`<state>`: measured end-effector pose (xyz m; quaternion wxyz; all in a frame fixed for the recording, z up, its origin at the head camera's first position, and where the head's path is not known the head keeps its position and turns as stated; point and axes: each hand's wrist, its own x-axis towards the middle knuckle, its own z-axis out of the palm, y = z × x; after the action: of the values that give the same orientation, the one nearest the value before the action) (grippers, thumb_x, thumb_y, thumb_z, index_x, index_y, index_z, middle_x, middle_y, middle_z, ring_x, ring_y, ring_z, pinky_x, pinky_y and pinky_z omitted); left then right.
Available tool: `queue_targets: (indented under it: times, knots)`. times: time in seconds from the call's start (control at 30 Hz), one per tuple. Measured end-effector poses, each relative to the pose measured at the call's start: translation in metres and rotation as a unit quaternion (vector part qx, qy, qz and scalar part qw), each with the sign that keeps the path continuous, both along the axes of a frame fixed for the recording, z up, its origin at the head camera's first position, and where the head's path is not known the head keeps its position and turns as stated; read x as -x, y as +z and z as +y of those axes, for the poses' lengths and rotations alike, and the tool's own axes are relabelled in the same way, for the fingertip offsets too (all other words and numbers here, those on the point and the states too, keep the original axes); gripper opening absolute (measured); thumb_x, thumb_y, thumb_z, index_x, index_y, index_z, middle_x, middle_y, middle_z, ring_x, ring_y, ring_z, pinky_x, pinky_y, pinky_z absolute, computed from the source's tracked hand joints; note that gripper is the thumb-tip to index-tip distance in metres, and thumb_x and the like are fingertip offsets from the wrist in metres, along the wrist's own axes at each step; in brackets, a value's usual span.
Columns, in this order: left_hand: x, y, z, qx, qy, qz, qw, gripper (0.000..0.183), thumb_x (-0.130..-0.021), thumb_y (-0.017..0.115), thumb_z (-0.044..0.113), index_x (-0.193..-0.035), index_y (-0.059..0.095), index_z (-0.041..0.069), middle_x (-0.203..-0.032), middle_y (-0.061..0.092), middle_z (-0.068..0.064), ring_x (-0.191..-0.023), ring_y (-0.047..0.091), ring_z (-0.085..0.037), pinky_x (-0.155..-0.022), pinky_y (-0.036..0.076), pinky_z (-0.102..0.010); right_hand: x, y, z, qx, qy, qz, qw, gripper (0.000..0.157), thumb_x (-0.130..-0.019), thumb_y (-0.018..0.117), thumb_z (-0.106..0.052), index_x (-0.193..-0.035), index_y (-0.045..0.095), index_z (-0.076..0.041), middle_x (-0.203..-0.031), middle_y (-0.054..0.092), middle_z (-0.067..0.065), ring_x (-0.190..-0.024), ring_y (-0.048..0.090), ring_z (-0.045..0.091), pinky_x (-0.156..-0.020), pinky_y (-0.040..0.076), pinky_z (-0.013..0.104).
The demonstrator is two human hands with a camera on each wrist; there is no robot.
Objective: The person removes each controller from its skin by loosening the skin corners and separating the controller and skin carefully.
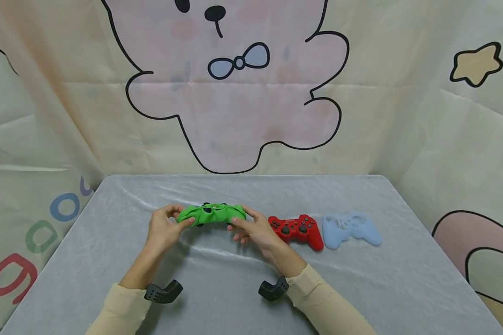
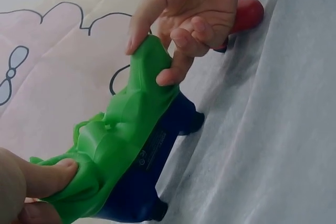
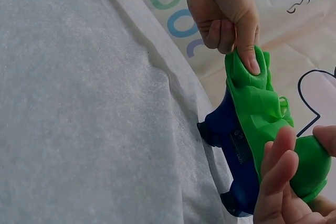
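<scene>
A dark blue game controller (image 2: 144, 174) sits partly inside a bright green silicone cover (image 1: 214, 216), held over the table. The cover is creased and bunched along its length, and the controller's underside with a printed label shows in both wrist views. My left hand (image 1: 161, 229) pinches the cover's left end, its thumb pressing on the green rubber. At the other end my right hand (image 1: 255, 231) grips a rounded green grip sleeve (image 3: 312, 166) between thumb and fingers. Some of its fingers are loosely curled beside the controller.
A red game controller (image 1: 295, 228) lies on the grey cloth-covered table (image 1: 218, 284), just right of my right hand. Next to it lies a flat light blue silicone cover (image 1: 350, 228). A printed curtain (image 1: 234, 116) hangs behind the table's far edge.
</scene>
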<state>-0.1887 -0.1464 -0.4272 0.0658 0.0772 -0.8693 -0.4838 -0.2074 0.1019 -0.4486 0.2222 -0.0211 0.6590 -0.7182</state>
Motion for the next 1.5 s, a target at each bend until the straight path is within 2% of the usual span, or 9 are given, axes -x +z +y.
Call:
queue_targets:
  times: [0.23, 0.4, 0.5, 0.63, 0.8, 1.03, 1.27, 1.4, 1.5]
  knots:
    - [0.001, 0.002, -0.002, 0.036, -0.017, -0.002, 0.9992, 0.034, -0.088, 0.078, 0.02, -0.115, 0.065, 0.004, -0.104, 0.062, -0.016, -0.08, 0.054, -0.021, -0.068, 0.042, -0.029, 0.001, 0.0, 0.0, 0.0, -0.005, -0.005, 1.0, 0.074, -0.099, 0.067, -0.024, -0.16, 0.028, -0.013, -0.088, 0.078, 0.003, -0.057, 0.066, 0.006, -0.056, 0.051, 0.02]
    - [0.001, 0.001, -0.005, 0.03, -0.043, -0.026, 0.9983, 0.041, -0.092, 0.074, 0.025, -0.125, 0.062, 0.003, -0.119, 0.061, -0.02, -0.093, 0.058, -0.026, -0.071, 0.044, -0.028, 0.001, 0.0, 0.0, 0.0, -0.006, -0.008, 1.0, 0.072, -0.099, 0.066, -0.023, -0.16, 0.029, -0.013, -0.086, 0.078, 0.001, -0.057, 0.066, 0.005, -0.055, 0.05, 0.019]
    - [0.001, 0.0, -0.007, 0.026, -0.037, -0.023, 0.9987, 0.037, -0.091, 0.076, 0.023, -0.118, 0.064, 0.001, -0.111, 0.064, -0.017, -0.094, 0.057, -0.024, -0.073, 0.043, -0.027, 0.0, 0.001, 0.0, 0.001, -0.004, -0.009, 1.0, 0.072, -0.099, 0.066, -0.023, -0.16, 0.029, -0.013, -0.084, 0.077, 0.0, -0.057, 0.066, 0.005, -0.055, 0.05, 0.019]
    - [0.001, -0.001, -0.008, 0.036, -0.032, -0.009, 0.9988, 0.03, -0.089, 0.078, 0.019, -0.107, 0.064, 0.0, -0.1, 0.065, -0.014, -0.081, 0.054, -0.018, -0.069, 0.043, -0.027, 0.0, 0.001, 0.0, 0.003, -0.004, -0.011, 1.0, 0.073, -0.099, 0.066, -0.024, -0.16, 0.028, -0.014, -0.083, 0.077, -0.001, -0.057, 0.066, 0.005, -0.055, 0.05, 0.019]
    - [0.0, 0.0, -0.005, 0.048, -0.024, 0.003, 0.9985, 0.026, -0.089, 0.077, 0.018, -0.102, 0.062, 0.001, -0.096, 0.063, -0.013, -0.071, 0.051, -0.014, -0.063, 0.042, -0.026, -0.001, 0.002, 0.0, 0.005, -0.005, -0.012, 1.0, 0.073, -0.099, 0.066, -0.024, -0.16, 0.027, -0.013, -0.083, 0.076, -0.002, -0.057, 0.066, 0.005, -0.055, 0.05, 0.018]
    - [-0.004, 0.001, 0.004, 0.079, 0.014, 0.041, 0.996, 0.02, -0.087, 0.079, 0.019, -0.095, 0.068, 0.005, -0.09, 0.066, -0.01, -0.061, 0.051, -0.011, -0.054, 0.038, -0.025, -0.003, 0.005, -0.003, 0.003, 0.002, -0.005, 1.0, 0.075, -0.098, 0.067, -0.024, -0.161, 0.026, -0.013, -0.084, 0.077, 0.0, -0.056, 0.066, 0.005, -0.055, 0.05, 0.019]
    - [-0.007, 0.005, 0.01, 0.138, -0.021, 0.038, 0.9894, 0.031, -0.088, 0.077, 0.029, -0.109, 0.07, 0.007, -0.101, 0.06, -0.013, -0.084, 0.056, -0.022, -0.064, 0.039, -0.031, -0.001, 0.003, -0.002, 0.003, 0.003, -0.006, 1.0, 0.075, -0.098, 0.067, -0.023, -0.16, 0.027, -0.013, -0.085, 0.078, 0.0, -0.057, 0.067, 0.005, -0.055, 0.05, 0.019]
    - [-0.007, 0.003, 0.009, 0.135, -0.038, 0.034, 0.9895, 0.039, -0.091, 0.074, 0.03, -0.124, 0.066, 0.011, -0.119, 0.053, -0.017, -0.102, 0.056, -0.03, -0.073, 0.043, -0.037, -0.001, 0.004, -0.002, 0.003, 0.0, -0.01, 1.0, 0.075, -0.098, 0.067, -0.023, -0.16, 0.027, -0.014, -0.085, 0.078, 0.0, -0.057, 0.067, 0.005, -0.055, 0.051, 0.02]
    - [-0.006, 0.001, 0.007, 0.119, -0.057, 0.052, 0.9899, 0.042, -0.091, 0.075, 0.028, -0.127, 0.064, 0.012, -0.128, 0.052, -0.018, -0.113, 0.054, -0.034, -0.08, 0.047, -0.041, 0.0, 0.003, -0.002, 0.005, 0.002, -0.011, 1.0, 0.074, -0.099, 0.067, -0.024, -0.161, 0.027, -0.014, -0.085, 0.077, -0.001, -0.057, 0.067, 0.005, -0.055, 0.051, 0.02]
